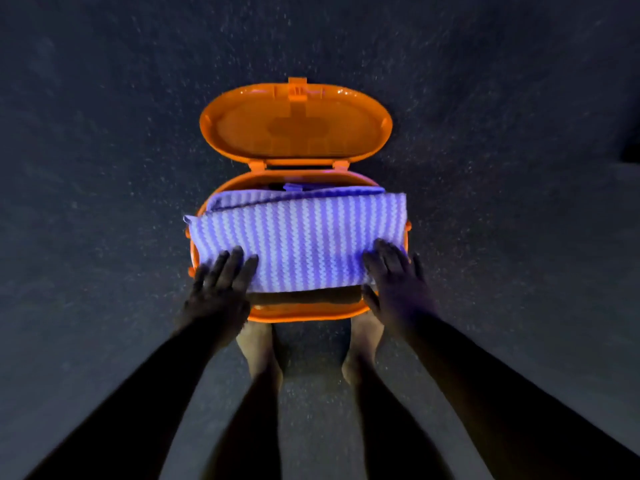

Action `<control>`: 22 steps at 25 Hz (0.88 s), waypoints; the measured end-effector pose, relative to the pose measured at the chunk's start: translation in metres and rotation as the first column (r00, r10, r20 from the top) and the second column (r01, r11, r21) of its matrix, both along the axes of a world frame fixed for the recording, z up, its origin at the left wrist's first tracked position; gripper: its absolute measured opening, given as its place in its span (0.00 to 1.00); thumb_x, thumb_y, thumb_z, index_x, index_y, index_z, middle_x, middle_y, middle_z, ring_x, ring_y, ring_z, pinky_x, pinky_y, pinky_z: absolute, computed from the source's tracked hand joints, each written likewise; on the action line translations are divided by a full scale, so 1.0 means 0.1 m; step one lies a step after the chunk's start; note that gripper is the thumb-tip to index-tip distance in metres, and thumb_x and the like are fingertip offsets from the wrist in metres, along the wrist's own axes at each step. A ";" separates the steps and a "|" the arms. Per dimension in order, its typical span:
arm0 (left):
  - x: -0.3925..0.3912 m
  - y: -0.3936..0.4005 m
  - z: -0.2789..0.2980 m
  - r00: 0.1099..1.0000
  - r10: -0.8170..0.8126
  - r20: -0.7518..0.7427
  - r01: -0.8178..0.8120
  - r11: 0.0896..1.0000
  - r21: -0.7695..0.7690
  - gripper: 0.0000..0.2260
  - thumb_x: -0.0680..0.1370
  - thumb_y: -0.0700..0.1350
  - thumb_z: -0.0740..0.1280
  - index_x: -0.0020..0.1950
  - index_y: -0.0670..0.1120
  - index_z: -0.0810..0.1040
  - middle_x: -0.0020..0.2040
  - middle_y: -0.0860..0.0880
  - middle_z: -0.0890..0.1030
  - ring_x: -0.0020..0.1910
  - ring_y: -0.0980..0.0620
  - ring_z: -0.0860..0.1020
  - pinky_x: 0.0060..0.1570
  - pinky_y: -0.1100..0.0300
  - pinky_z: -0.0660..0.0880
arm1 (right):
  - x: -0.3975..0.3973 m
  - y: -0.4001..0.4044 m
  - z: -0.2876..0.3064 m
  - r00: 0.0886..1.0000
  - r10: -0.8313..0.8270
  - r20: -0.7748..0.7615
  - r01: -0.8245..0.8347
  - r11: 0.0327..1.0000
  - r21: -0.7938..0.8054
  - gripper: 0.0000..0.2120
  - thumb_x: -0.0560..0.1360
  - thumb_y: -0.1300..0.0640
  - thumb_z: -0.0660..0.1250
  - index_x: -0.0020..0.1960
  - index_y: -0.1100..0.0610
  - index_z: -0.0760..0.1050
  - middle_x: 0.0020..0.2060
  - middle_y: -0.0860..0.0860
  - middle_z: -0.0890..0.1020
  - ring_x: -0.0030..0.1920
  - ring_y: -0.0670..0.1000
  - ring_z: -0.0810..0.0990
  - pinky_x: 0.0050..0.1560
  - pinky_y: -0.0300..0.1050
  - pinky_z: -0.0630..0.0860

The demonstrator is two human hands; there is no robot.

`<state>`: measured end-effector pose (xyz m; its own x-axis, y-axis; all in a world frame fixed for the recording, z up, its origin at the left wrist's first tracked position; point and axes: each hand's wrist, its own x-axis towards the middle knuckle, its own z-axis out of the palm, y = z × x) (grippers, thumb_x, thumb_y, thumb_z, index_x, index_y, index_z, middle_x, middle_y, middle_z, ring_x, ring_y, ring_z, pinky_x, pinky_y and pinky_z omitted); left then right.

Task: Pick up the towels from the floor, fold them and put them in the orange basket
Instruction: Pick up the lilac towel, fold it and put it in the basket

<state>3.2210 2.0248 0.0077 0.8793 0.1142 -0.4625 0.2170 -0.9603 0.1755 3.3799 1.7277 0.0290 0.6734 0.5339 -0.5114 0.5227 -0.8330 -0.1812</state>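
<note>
Folded purple-and-white striped towel point(298, 237) lies across the open orange plastic basket point(304, 311) — left hand point(221, 285) and right hand point(394, 275) press flat on its near corners, no grip closed.

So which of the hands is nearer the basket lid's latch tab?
Neither clearly: the latch tab sits centred on the far side. The left hand and right hand both rest on the striped towel's near corners.

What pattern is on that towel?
Purple and white zigzag stripes on the towel, seen in the head view.
</note>
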 end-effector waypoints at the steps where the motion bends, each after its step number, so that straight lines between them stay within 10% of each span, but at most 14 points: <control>1: 0.04 -0.05 0.06 0.999 0.049 0.016 -0.048 0.999 -0.025 0.32 0.74 0.55 0.57 0.77 0.46 0.68 0.76 0.39 0.69 0.75 0.37 0.69 0.71 0.35 0.64 | -0.03 0.04 0.01 0.997 -0.023 0.072 0.020 0.999 0.036 0.24 0.76 0.42 0.62 0.68 0.52 0.73 0.74 0.57 0.69 0.75 0.60 0.67 0.71 0.69 0.64; 6: 0.53 -0.30 0.22 0.968 0.217 0.125 -0.207 0.974 -0.095 0.36 0.78 0.65 0.56 0.80 0.46 0.62 0.81 0.40 0.60 0.81 0.40 0.57 0.77 0.39 0.53 | 0.09 0.61 0.00 0.988 -0.071 0.138 0.041 0.977 0.209 0.35 0.79 0.30 0.54 0.77 0.51 0.66 0.80 0.59 0.60 0.80 0.64 0.56 0.75 0.70 0.55; 11: 0.70 -0.41 -0.38 0.995 0.097 -0.010 -0.097 0.994 -0.051 0.42 0.76 0.72 0.54 0.84 0.52 0.49 0.84 0.45 0.49 0.83 0.43 0.48 0.75 0.29 0.49 | 0.11 0.64 -0.63 0.996 -0.053 -0.073 0.055 0.998 0.017 0.40 0.76 0.25 0.46 0.82 0.40 0.42 0.83 0.54 0.41 0.81 0.63 0.38 0.72 0.79 0.49; 22: 0.66 -0.38 -1.05 0.997 0.067 0.036 -0.066 0.998 -0.011 0.43 0.74 0.72 0.56 0.84 0.54 0.48 0.84 0.47 0.47 0.83 0.44 0.48 0.73 0.26 0.48 | 0.09 0.68 -1.27 0.999 -0.022 -0.049 0.021 0.999 -0.030 0.41 0.75 0.24 0.46 0.81 0.40 0.39 0.83 0.57 0.46 0.81 0.65 0.42 0.71 0.80 0.47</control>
